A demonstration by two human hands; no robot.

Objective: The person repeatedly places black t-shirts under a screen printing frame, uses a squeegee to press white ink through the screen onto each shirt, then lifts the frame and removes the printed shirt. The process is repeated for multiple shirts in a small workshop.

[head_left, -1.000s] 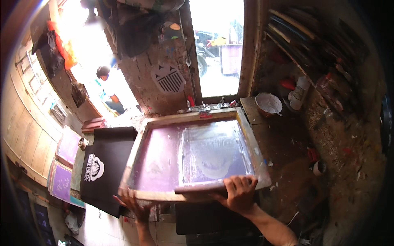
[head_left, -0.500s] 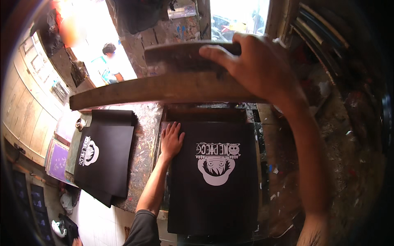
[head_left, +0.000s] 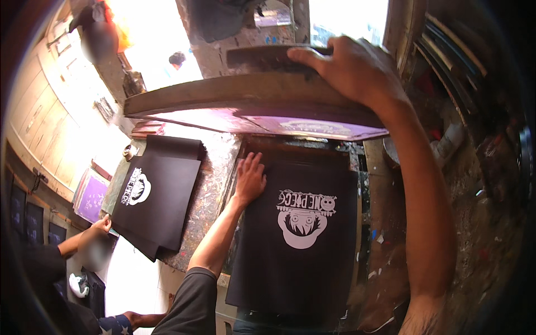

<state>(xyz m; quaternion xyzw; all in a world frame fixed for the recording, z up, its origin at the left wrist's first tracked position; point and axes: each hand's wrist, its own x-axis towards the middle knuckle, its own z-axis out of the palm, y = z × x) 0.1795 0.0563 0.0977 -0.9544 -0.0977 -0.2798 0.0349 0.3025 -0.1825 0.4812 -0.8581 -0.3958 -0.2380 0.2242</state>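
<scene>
My right hand [head_left: 357, 70] is closed at the far side, thumb pressed on a dark flat squeegee [head_left: 257, 56]. Its palm and wrist lie against the raised wooden screen frame [head_left: 212, 95]; the hand hides where frame and squeegee meet. Purple mesh [head_left: 335, 127] with a pale design shows on the frame's underside. Below it a black cloth panel [head_left: 301, 273] lies flat, bearing a white print [head_left: 301, 226] of a hatted cartoon face and lettering, upside down to me. My left hand [head_left: 251, 176] is open, fingers spread, at the panel's far left corner.
Left of me, similar printed black panels [head_left: 167, 195] lie stacked on the paint-stained table [head_left: 215, 178]. Another person's hand [head_left: 101, 223] is at the stack's near left corner. A small pot [head_left: 130, 151] stands behind it. Several frames [head_left: 452, 50] lean at far right.
The screen frame has tilted up further with my right hand, uncovering its purple underside. The view has shifted left, and another person's arm has come in at the left.
</scene>
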